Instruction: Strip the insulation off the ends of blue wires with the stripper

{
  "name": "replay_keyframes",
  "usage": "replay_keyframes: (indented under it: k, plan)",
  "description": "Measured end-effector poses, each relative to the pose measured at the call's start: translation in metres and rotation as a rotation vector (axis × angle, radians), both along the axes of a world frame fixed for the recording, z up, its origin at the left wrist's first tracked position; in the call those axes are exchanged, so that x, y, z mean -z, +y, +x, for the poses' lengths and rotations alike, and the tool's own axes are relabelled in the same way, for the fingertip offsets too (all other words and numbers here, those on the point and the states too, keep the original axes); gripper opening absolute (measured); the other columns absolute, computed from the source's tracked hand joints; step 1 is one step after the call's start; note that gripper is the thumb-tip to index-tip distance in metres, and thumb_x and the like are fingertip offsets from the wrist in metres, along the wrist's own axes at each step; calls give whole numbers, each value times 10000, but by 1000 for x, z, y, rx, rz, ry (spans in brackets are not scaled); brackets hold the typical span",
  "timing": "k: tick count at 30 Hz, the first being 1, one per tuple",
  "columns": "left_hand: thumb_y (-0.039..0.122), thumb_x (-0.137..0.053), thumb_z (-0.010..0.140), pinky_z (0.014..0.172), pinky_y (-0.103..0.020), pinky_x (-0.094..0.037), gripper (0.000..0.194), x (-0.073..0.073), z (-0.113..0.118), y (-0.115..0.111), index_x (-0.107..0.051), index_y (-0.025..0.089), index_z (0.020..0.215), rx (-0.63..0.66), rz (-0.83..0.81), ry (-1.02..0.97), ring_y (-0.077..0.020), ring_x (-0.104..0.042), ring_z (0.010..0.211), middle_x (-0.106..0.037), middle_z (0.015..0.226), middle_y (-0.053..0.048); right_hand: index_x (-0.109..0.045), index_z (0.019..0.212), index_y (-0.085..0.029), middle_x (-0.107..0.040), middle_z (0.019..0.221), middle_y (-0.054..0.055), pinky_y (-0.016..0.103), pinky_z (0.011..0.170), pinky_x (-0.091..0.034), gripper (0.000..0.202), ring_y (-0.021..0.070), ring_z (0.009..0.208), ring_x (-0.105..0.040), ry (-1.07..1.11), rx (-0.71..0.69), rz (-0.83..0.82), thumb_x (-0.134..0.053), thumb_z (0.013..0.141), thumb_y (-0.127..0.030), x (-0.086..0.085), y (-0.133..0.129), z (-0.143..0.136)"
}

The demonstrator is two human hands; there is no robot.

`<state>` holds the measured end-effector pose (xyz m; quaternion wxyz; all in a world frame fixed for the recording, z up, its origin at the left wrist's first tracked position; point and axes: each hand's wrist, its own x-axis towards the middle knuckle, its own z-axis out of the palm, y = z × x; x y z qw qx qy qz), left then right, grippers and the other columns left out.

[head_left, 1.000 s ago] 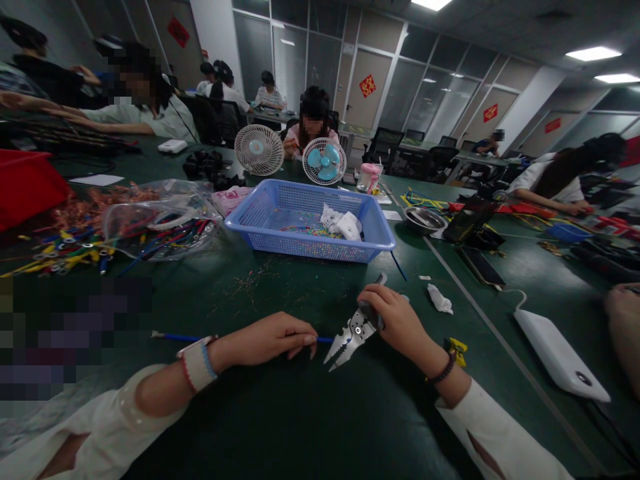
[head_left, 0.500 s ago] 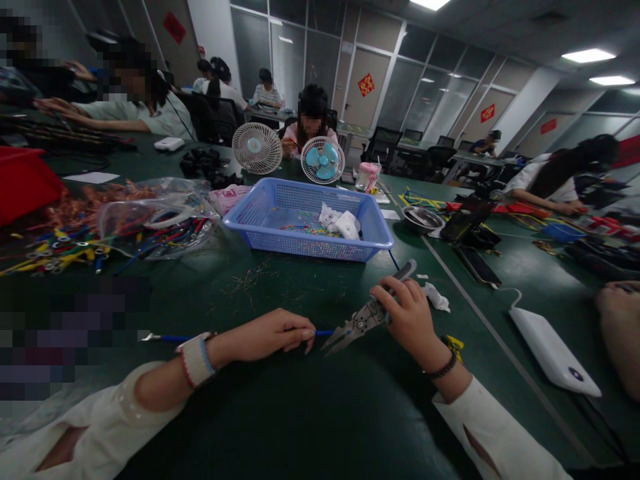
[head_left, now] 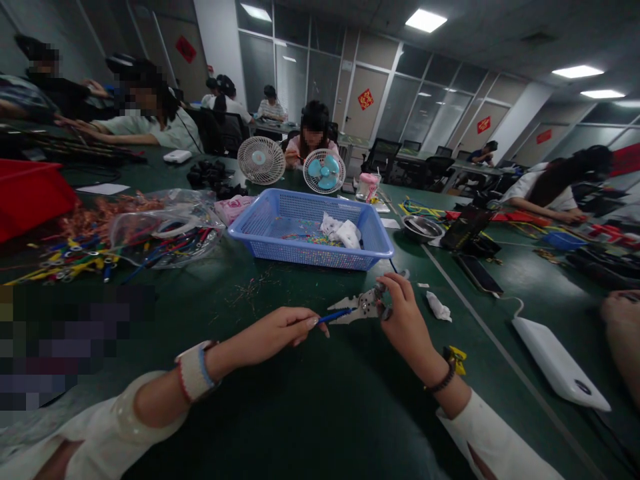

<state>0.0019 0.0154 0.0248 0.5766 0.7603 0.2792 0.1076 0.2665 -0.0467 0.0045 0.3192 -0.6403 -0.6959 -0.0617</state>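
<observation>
My left hand is closed, pinching a blue wire between thumb and fingers. The wire's front end lies at the jaws of the wire strippers, which stand open around or against it; I cannot tell how far in it sits. Fingers of my right hand wrap round the strippers' grey handles, partly hiding them. Both hands hover over the dark green table, in front of the blue basket. Thin wire scraps are scattered beyond my left hand.
White crumpled tissue and a yellow piece lie right of my right hand. A white power bank is farther right. Cables with metal lugs and a clear plastic bag are at left. Two fans stand behind the basket.
The strippers have turned to lie more level, and their handles are drawn closer together. The blue wire's end now overlaps the jaws. My left hand has shifted slightly right.
</observation>
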Motion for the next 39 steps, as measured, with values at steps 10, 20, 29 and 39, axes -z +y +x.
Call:
replay_keyframes:
  k: [10, 20, 29, 39]
  plan:
    - [355, -582, 882, 642, -275, -457, 266, -9, 22, -25, -600, 129, 1022, -215, -474, -225, -126, -594, 644, -670, 859, -48, -445, 1238, -212, -424, 1292, 139, 400, 694, -585, 466, 277, 999, -593, -48, 168, -43, -533, 788, -125, -6, -4, -12]
    - [329, -717, 800, 739, -287, -463, 301, 0, 37, -41, -626, 134, 1012, -379, -665, -439, -159, -643, 786, -691, 910, -67, -435, 1216, -218, -454, 1254, 136, 335, 592, -553, 470, 274, 973, -601, -119, 201, -39, -569, 773, -134, -15, -1, -20]
    - [286, -791, 737, 693, -245, -493, 313, 8, 36, -43, -664, 114, 966, -377, -732, -507, -139, -649, 778, -687, 899, -59, -446, 1199, -199, -470, 1235, 138, 323, 594, -529, 388, 265, 966, -595, -168, 223, -47, -560, 829, -178, -26, 3, -30]
    - [254, -836, 669, 684, -247, -502, 315, 2, 23, -40, -689, 103, 903, -414, -655, -490, -117, -643, 677, -695, 836, -49, -453, 1183, -200, -471, 1212, 133, 287, 559, -491, 382, 227, 884, -601, -212, 217, -27, -563, 819, -169, -24, 9, -42]
